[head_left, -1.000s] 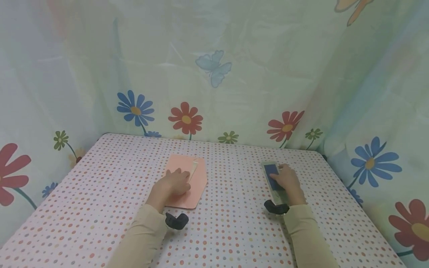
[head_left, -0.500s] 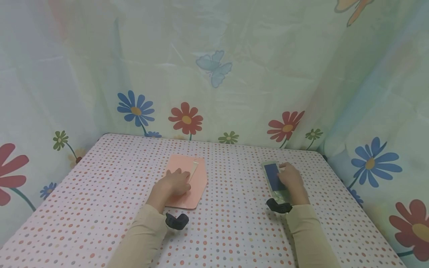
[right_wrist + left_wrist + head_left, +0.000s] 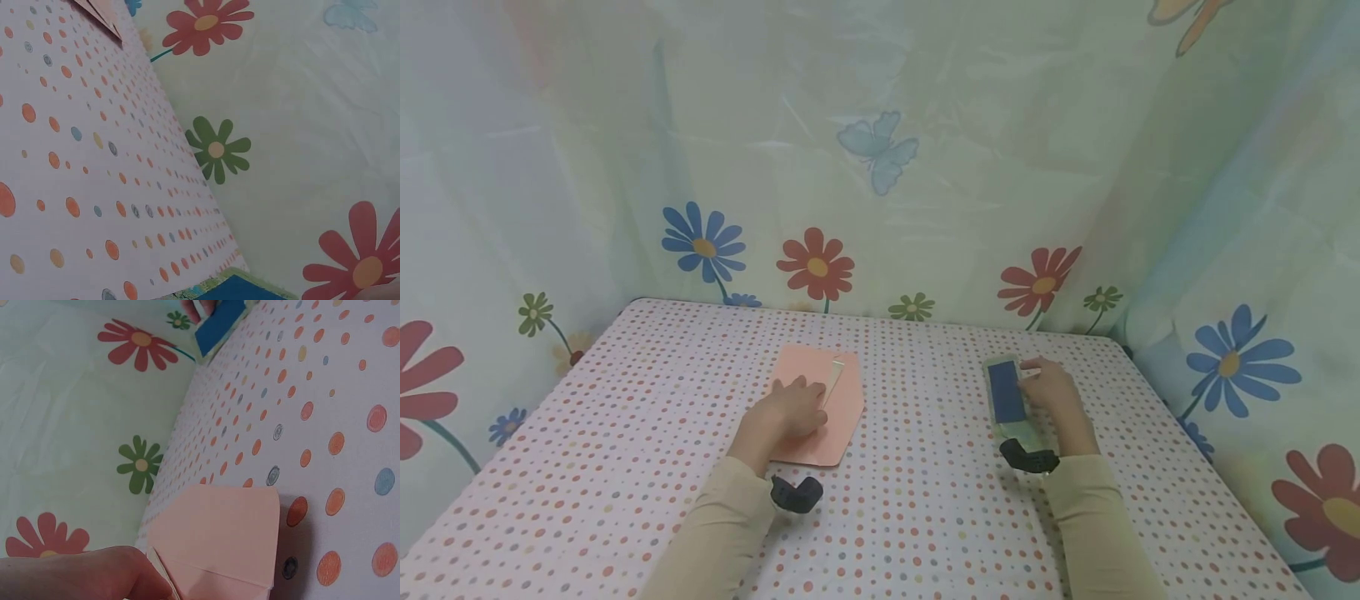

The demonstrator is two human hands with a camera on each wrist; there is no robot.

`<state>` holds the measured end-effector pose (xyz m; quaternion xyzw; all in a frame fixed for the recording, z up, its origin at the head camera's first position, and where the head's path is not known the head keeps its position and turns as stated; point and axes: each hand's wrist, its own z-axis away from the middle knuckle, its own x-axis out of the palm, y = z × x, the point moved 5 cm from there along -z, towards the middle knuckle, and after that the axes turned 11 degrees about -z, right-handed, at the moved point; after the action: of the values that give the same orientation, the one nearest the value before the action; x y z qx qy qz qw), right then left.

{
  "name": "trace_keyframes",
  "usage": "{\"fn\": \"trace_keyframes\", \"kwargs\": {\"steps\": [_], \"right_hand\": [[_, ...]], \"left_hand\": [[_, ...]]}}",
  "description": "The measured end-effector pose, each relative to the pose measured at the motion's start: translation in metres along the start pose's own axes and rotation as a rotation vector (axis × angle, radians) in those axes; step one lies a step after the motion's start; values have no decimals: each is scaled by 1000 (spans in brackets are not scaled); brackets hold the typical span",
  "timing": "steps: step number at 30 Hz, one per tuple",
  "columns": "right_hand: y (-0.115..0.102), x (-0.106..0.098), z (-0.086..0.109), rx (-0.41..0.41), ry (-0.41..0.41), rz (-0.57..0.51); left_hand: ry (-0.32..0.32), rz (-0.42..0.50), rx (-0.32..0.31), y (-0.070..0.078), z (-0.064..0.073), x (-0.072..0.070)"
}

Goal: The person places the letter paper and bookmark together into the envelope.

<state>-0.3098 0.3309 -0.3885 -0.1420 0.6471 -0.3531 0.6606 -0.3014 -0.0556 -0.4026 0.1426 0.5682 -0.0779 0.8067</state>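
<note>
In the head view my left hand rests over a pink card-like sheet with cut corners, its fingers bent round a slim pale strip. The left wrist view shows this strip beneath the bent index finger, over the pink sheet. My right hand is at the right side of a flat pale-green piece with a blue rectangular panel. A small white piece shows pinched between its thumb and finger. Only a corner of the blue panel appears in the right wrist view.
A dotted cloth covers the table. Floral curtains stand behind it and at both sides. Black wrist cameras are worn on both wrists. Dotted cloth lies between the pink sheet and the blue-panelled piece.
My right hand has drawn back to the right off the blue panel, uncovering more of it. The blue-panelled piece has shifted slightly. The left hand and pink sheet look unchanged.
</note>
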Motion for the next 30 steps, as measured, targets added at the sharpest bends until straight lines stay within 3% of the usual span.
{"fn": "trace_keyframes", "kwargs": {"steps": [13, 30], "right_hand": [[-8, 4, 0, 10, -9, -202], [-36, 13, 4, -52, -24, -492]], "left_hand": [[-1, 10, -7, 0, 1, -1], [-11, 11, -32, -1, 2, 0]]}}
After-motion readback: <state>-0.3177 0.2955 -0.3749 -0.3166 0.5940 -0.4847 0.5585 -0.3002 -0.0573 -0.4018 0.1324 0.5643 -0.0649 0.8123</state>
